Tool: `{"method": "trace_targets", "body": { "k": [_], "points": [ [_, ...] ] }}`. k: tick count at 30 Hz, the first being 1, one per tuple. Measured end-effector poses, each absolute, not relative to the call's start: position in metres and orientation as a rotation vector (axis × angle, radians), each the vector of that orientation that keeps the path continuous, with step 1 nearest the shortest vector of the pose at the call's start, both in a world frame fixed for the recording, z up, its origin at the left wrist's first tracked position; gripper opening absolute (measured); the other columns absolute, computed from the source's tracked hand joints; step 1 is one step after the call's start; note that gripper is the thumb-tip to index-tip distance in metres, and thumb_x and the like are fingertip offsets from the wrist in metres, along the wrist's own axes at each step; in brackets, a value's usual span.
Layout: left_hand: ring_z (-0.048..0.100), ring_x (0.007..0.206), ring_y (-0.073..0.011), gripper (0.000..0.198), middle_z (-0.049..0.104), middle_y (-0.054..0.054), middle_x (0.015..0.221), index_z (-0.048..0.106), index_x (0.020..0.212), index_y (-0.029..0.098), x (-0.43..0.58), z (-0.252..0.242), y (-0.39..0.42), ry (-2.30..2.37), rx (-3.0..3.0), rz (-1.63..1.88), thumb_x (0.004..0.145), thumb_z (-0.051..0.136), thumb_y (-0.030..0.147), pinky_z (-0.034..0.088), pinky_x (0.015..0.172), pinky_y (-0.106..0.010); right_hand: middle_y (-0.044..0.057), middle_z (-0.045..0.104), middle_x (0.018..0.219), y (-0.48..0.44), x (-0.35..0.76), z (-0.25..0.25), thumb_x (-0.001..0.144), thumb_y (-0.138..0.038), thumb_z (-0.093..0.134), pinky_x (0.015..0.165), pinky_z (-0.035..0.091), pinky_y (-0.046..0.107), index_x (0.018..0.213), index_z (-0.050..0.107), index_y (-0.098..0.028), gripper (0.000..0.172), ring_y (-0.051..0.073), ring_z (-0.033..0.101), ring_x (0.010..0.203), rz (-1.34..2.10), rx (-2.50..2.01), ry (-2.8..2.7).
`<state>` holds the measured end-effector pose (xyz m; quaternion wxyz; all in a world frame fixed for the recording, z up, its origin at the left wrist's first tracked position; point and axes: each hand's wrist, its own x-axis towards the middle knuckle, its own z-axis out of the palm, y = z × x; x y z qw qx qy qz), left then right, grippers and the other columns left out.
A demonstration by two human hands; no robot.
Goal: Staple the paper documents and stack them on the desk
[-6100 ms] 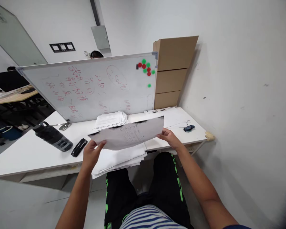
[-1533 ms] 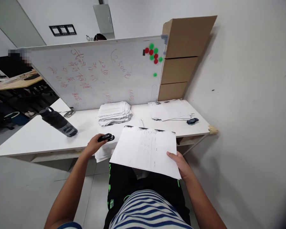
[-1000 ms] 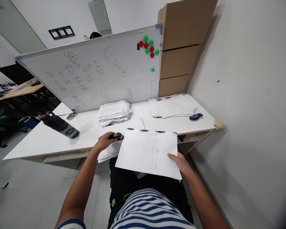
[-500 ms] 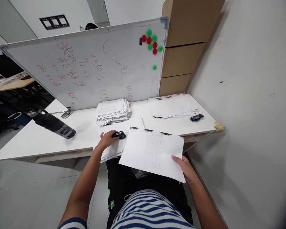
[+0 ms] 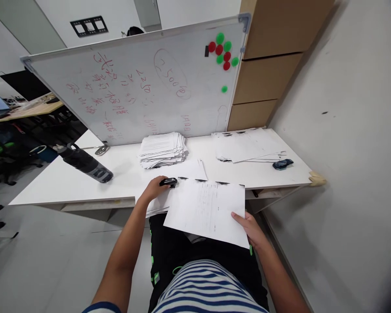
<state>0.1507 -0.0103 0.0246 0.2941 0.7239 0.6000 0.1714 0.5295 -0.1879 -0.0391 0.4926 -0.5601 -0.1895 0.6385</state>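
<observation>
My left hand (image 5: 155, 188) is closed around a black stapler (image 5: 169, 181), whose front end meets the upper left corner of a printed paper sheet (image 5: 205, 208). Whether the jaws have the paper between them I cannot tell. My right hand (image 5: 252, 226) grips that paper by its lower right edge, thumb on top and fingers hidden beneath. The paper is held over the desk's front edge and my lap, with dark smudges along its far edge. More white sheets (image 5: 156, 205) lie on the desk under my left hand.
On the white desk (image 5: 127, 191) stand a thick paper stack (image 5: 163, 150), a second spread of sheets (image 5: 247, 145), a dark blue object (image 5: 283, 164) and a dark bottle (image 5: 84, 163). A whiteboard (image 5: 133, 87) rises behind; cardboard boxes (image 5: 263, 78) are stacked at the right by the wall.
The stapler and the paper have come together: the paper's upper left corner now meets the stapler's front, where a gap showed before. The camera view has shifted slightly left.
</observation>
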Motion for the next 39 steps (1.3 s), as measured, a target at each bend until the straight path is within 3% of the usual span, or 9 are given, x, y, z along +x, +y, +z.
{"method": "trace_targets", "body": {
  "k": [8,11,14,20,25,30,39],
  "points": [
    [0.057,0.112,-0.0307,0.046,0.065,-0.011,0.118,0.065,0.115,0.021,0.152,0.02,-0.01,1.626,2.0,0.359,0.076,0.065,0.045,0.046,0.094,-0.039,0.011,0.078,0.104,-0.176,0.524,-0.029,0.065,-0.039,0.088,0.08,0.062,0.039,0.1,0.074,-0.017,0.044,0.031,0.075,0.092,1.577,-1.341,-0.531],
    [0.056,0.115,-0.031,0.057,0.062,-0.01,0.125,0.063,0.121,0.024,0.15,0.029,-0.009,1.626,1.934,0.249,0.072,0.07,0.053,0.047,0.092,-0.037,0.011,0.078,0.103,-0.172,0.524,-0.03,0.067,-0.042,0.087,0.079,0.062,0.038,0.102,0.074,-0.016,0.045,0.03,0.075,0.093,1.576,-1.333,-0.552],
    [0.06,0.112,-0.028,0.059,0.064,-0.008,0.126,0.063,0.12,0.025,0.152,0.04,-0.003,1.552,1.821,0.27,0.076,0.064,0.064,0.048,0.089,-0.033,0.011,0.078,0.103,-0.168,0.528,-0.031,0.067,-0.043,0.087,0.077,0.062,0.037,0.102,0.074,-0.017,0.046,0.03,0.075,0.092,1.56,-1.337,-0.565],
    [0.062,0.094,-0.0223,0.047,0.07,-0.007,0.104,0.065,0.102,0.02,0.19,0.058,0.021,1.656,1.951,0.572,0.092,0.041,0.061,0.046,0.079,-0.032,0.012,0.079,0.103,-0.162,0.533,-0.023,0.066,-0.042,0.088,0.072,0.061,0.035,0.102,0.074,-0.016,0.046,0.03,0.076,0.088,1.543,-1.359,-0.578],
    [0.06,0.077,-0.0208,0.046,0.069,-0.006,0.083,0.061,0.08,0.02,0.222,0.049,0.043,1.77,2.078,0.396,0.096,0.035,0.054,0.038,0.064,-0.029,0.011,0.078,0.105,-0.155,0.539,-0.019,0.064,-0.042,0.089,0.07,0.061,0.034,0.103,0.074,-0.017,0.049,0.03,0.075,0.09,1.538,-1.364,-0.593],
    [0.058,0.071,-0.0216,0.045,0.065,-0.007,0.073,0.057,0.068,0.02,0.228,0.027,0.053,1.813,2.076,0.263,0.096,0.038,0.049,0.034,0.062,-0.03,0.009,0.079,0.102,-0.143,0.554,-0.021,0.066,-0.045,0.088,0.07,0.06,0.033,0.104,0.074,-0.019,0.048,0.026,0.075,0.084,1.526,-1.411,-0.682],
    [0.063,0.083,-0.0248,0.046,0.069,-0.013,0.087,0.067,0.088,0.017,0.242,0.014,0.05,2.022,2.132,-0.01,0.099,0.03,0.042,0.04,0.07,-0.032,0.009,0.077,0.109,-0.15,0.559,-0.03,0.07,-0.043,0.086,0.073,0.06,0.034,0.112,0.073,-0.021,0.049,0.027,0.075,0.09,1.534,-1.48,-0.624]
  ]
}}
